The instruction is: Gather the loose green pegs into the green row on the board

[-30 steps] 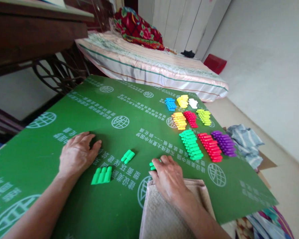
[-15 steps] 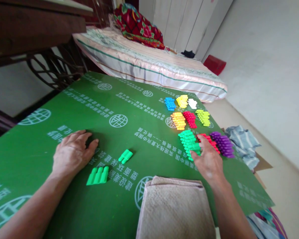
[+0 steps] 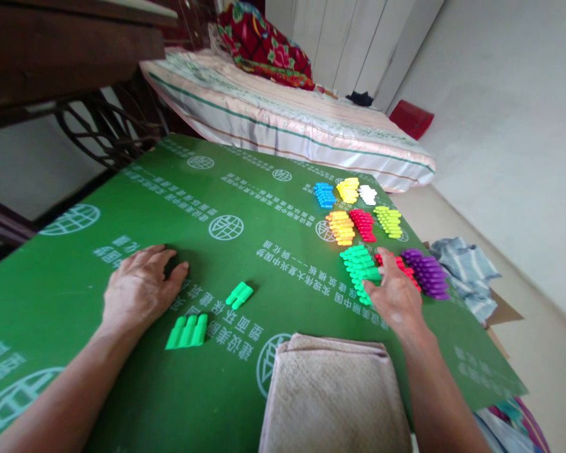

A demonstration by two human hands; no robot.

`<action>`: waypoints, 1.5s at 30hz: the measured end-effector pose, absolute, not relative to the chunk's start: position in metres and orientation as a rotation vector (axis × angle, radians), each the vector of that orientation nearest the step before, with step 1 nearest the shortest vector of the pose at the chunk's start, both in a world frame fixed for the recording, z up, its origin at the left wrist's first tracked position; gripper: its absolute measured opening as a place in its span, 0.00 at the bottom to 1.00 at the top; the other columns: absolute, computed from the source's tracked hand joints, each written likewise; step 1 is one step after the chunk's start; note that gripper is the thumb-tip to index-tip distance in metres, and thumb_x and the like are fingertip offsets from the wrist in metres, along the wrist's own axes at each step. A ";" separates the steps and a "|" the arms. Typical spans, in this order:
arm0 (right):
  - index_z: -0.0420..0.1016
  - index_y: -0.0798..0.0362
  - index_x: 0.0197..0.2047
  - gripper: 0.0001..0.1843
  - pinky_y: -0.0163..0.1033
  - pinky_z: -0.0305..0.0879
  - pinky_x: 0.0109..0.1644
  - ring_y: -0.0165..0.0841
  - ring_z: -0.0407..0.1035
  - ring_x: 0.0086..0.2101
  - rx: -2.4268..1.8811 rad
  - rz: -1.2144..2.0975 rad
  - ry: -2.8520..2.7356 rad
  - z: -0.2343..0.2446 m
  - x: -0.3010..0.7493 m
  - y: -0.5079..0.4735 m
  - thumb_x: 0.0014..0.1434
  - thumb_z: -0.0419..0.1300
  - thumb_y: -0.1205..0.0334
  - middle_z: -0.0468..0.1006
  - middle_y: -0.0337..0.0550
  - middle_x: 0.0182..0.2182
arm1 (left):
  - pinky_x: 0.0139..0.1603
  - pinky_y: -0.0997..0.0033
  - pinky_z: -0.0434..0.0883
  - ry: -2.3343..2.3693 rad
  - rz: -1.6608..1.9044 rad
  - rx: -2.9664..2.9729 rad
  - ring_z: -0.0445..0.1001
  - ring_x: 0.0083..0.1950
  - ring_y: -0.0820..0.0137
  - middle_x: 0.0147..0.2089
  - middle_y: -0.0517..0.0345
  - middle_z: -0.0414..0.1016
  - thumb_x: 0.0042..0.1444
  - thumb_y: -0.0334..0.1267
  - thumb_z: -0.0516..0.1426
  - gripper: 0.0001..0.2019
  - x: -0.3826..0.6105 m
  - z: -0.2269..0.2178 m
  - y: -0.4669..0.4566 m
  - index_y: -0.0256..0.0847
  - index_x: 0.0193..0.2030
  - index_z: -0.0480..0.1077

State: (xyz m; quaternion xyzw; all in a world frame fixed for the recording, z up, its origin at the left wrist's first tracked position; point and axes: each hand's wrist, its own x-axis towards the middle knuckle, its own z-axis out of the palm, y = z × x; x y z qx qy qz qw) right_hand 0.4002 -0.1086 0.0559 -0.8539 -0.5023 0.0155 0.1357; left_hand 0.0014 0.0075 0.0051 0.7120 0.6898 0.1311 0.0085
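My left hand [image 3: 140, 286] lies palm down on the green board [image 3: 264, 251], fingers slightly bent and thumb apart, holding nothing. Near it are a flat row of green plastic pieces [image 3: 187, 331] with rounded ends and a smaller green pair [image 3: 239, 295]. At the right, my right hand [image 3: 397, 292] reaches over the board. Its thumb and forefinger are spread at the edge of a pile of green peg-like pieces [image 3: 357, 267]; whether they touch a piece is unclear. The hand partly covers a red pile [image 3: 402, 266] beside the purple pile [image 3: 426, 274].
Farther back are blue [image 3: 324, 195], yellow [image 3: 348, 190], white [image 3: 368, 195], orange [image 3: 341, 227], red [image 3: 363, 225] and lime [image 3: 388, 222] piles. A folded beige cloth [image 3: 334, 396] lies at the front edge. Beyond stands a bed [image 3: 283, 119]; a dark wooden table [image 3: 70, 53] is at left.
The view has shifted slightly, so the board and piles appear a little farther right. Both hands keep nearly the same places; the piles look unchanged.
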 end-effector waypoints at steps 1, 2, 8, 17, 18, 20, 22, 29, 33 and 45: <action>0.55 0.51 0.69 0.38 0.45 0.69 0.45 0.42 0.75 0.43 -2.475 0.052 -1.449 0.056 0.400 -0.108 0.57 0.59 0.57 0.79 0.50 0.49 | 0.66 0.49 0.62 2.156 0.409 2.221 0.63 0.64 0.50 0.63 0.39 0.66 0.55 0.62 0.33 0.41 0.002 0.005 0.007 0.31 0.56 0.68; 0.55 0.51 0.69 0.39 0.45 0.69 0.45 0.42 0.75 0.43 -2.477 0.062 -1.443 0.057 0.400 -0.108 0.57 0.59 0.57 0.79 0.50 0.49 | 0.66 0.49 0.62 2.158 0.407 2.216 0.62 0.65 0.49 0.63 0.39 0.66 0.55 0.62 0.33 0.41 0.002 0.006 0.007 0.31 0.56 0.68; 0.57 0.51 0.69 0.38 0.46 0.69 0.48 0.43 0.75 0.46 -2.434 0.101 -1.409 0.055 0.401 -0.110 0.56 0.59 0.56 0.79 0.51 0.49 | 0.66 0.48 0.62 2.163 0.398 2.207 0.62 0.65 0.49 0.63 0.40 0.66 0.55 0.62 0.33 0.41 0.005 0.007 0.007 0.32 0.56 0.68; 0.69 0.54 0.59 0.30 0.45 0.72 0.46 0.41 0.77 0.40 -2.110 0.003 -1.182 0.074 0.424 -0.123 0.55 0.59 0.51 0.82 0.50 0.41 | 0.66 0.48 0.62 2.151 0.388 2.217 0.62 0.65 0.49 0.64 0.40 0.65 0.57 0.60 0.35 0.38 0.001 0.004 0.008 0.33 0.57 0.67; 0.72 0.55 0.57 0.28 0.44 0.72 0.46 0.41 0.77 0.40 -2.066 0.013 -1.188 0.076 0.419 -0.124 0.56 0.58 0.51 0.82 0.50 0.41 | 0.66 0.48 0.62 2.149 0.391 2.218 0.62 0.65 0.49 0.64 0.40 0.65 0.57 0.60 0.35 0.38 0.001 0.004 0.008 0.33 0.57 0.67; 0.76 0.54 0.51 0.23 0.43 0.73 0.45 0.40 0.77 0.39 -1.975 0.052 -1.243 0.078 0.402 -0.125 0.57 0.58 0.50 0.83 0.50 0.40 | 0.66 0.48 0.62 2.149 0.392 2.215 0.62 0.65 0.49 0.64 0.40 0.65 0.57 0.60 0.35 0.38 0.002 0.004 0.008 0.33 0.57 0.67; 0.77 0.53 0.48 0.19 0.43 0.73 0.45 0.38 0.77 0.38 -1.907 0.118 -1.354 0.075 0.376 -0.123 0.58 0.57 0.51 0.83 0.48 0.40 | 0.66 0.48 0.62 2.152 0.394 2.211 0.62 0.65 0.50 0.64 0.40 0.65 0.57 0.59 0.36 0.37 0.003 0.006 0.007 0.32 0.57 0.67; 0.77 0.51 0.49 0.14 0.43 0.69 0.51 0.37 0.74 0.46 -1.836 0.383 -2.060 0.058 0.283 -0.108 0.59 0.60 0.63 0.80 0.47 0.46 | 0.66 0.53 0.61 2.138 0.436 2.198 0.62 0.65 0.53 0.64 0.41 0.66 0.58 0.55 0.40 0.33 0.006 0.007 -0.001 0.33 0.57 0.68; 0.76 0.52 0.50 0.14 0.44 0.69 0.49 0.39 0.72 0.45 -1.799 0.389 -2.284 0.056 0.247 -0.094 0.61 0.59 0.61 0.79 0.48 0.45 | 0.66 0.53 0.63 2.154 0.497 2.189 0.63 0.65 0.54 0.63 0.43 0.67 0.58 0.54 0.41 0.30 0.006 0.003 -0.002 0.36 0.55 0.69; 0.71 0.54 0.53 0.17 0.46 0.69 0.47 0.41 0.70 0.42 -1.732 0.221 -2.249 0.046 0.231 -0.100 0.61 0.58 0.62 0.79 0.50 0.42 | 0.66 0.49 0.61 2.107 0.465 2.204 0.61 0.66 0.51 0.64 0.39 0.65 0.58 0.56 0.38 0.35 0.004 0.006 0.002 0.31 0.56 0.68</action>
